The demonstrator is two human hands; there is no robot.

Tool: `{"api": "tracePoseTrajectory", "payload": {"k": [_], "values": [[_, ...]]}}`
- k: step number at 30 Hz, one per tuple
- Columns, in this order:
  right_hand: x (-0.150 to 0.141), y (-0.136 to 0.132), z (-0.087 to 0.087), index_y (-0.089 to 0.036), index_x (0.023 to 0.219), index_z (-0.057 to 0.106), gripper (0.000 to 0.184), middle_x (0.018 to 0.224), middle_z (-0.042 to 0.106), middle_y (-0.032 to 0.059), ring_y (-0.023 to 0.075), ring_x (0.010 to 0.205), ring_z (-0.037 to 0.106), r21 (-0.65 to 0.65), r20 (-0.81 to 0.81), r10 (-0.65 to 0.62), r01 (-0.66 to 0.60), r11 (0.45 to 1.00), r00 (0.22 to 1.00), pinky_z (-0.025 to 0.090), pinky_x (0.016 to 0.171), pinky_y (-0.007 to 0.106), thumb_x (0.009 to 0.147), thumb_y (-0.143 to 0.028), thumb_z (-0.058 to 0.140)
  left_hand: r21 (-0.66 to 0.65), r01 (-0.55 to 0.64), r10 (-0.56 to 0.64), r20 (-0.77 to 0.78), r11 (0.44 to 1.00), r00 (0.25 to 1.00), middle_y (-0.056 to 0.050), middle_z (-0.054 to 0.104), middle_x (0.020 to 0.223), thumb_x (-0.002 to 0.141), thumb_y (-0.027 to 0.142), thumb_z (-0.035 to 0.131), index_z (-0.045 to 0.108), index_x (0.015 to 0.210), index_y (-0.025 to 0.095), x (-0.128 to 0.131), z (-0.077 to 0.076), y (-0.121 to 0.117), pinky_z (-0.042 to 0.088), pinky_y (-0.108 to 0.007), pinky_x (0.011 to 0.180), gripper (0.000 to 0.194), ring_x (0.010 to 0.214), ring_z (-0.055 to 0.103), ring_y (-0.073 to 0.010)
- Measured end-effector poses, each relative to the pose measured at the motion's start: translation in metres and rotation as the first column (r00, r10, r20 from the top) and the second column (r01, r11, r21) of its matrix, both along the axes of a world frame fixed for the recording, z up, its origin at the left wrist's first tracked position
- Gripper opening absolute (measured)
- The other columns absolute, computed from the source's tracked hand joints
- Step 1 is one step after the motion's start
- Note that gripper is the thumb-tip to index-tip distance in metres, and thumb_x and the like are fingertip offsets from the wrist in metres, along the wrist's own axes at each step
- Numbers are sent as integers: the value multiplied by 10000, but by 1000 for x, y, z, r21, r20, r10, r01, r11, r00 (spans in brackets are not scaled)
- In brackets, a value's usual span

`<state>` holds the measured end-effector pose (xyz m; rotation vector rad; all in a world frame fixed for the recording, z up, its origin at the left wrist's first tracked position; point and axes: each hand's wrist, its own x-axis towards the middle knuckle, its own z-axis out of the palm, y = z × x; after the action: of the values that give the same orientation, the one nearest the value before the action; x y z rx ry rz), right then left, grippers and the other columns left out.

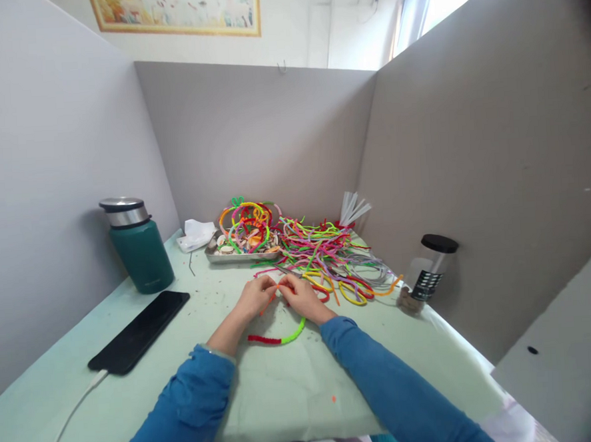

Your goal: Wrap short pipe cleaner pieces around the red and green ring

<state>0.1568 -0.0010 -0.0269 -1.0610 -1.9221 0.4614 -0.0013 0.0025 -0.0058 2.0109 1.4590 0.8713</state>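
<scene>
My left hand (256,297) and my right hand (301,296) meet fingertip to fingertip above the middle of the table. Both are closed in a pinch on an orange pipe cleaner (278,287), most of which the fingers hide. Just below my hands a curved pipe cleaner, red and bright green (281,342), lies on the cloth. Beyond my right hand sit looped yellow and red pipe cleaners (352,292). Scissors (287,271), partly covered, lie behind my fingers.
A metal tray (242,257) holds colourful pipe-cleaner shapes; a pile of loose pipe cleaners (317,246) spreads beside it. On the left are a green bottle (141,254), a phone (139,332) with a cable and white tissue (196,234). A black-lidded jar (426,276) stands right. Grey partitions (260,136) enclose the table.
</scene>
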Motion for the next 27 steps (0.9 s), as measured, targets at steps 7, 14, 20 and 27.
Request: {"api": "tracePoseTrajectory", "payload": {"k": [7,14,20,27], "values": [[1,-1,1,-187,818,568,119,699,591,-7,126,639,509,3,21,8,-8,1000,1000,334,564,212,826,-234,460,23,-30,32,-91,999,995,-25,638,688,739,305,488,662,729,136,1,5,0,353,-222,589,243,655,533,-135],[1,-1,1,-192,828,570,110,714,600,-4,128,647,513,-5,17,10,-10,1000,1000,335,563,213,823,-229,467,25,4,-2,-101,1000,995,-29,649,692,753,301,474,681,731,139,1,7,-2,344,-227,591,263,662,534,-140],[1,-2,2,-192,845,573,113,719,603,0,133,655,519,-15,0,13,-13,1000,1000,339,567,215,821,-230,469,13,-4,5,-89,1000,996,-38,669,730,748,308,487,688,753,140,1,8,-3,365,-228,617,262,691,552,-146],[0,-3,3,-188,845,570,115,696,594,-6,130,640,517,-17,0,8,-8,1000,1000,335,561,214,816,-222,464,41,-73,75,-54,996,996,-37,657,739,721,298,510,641,771,139,0,-1,2,373,-220,603,212,679,554,-140]]}}
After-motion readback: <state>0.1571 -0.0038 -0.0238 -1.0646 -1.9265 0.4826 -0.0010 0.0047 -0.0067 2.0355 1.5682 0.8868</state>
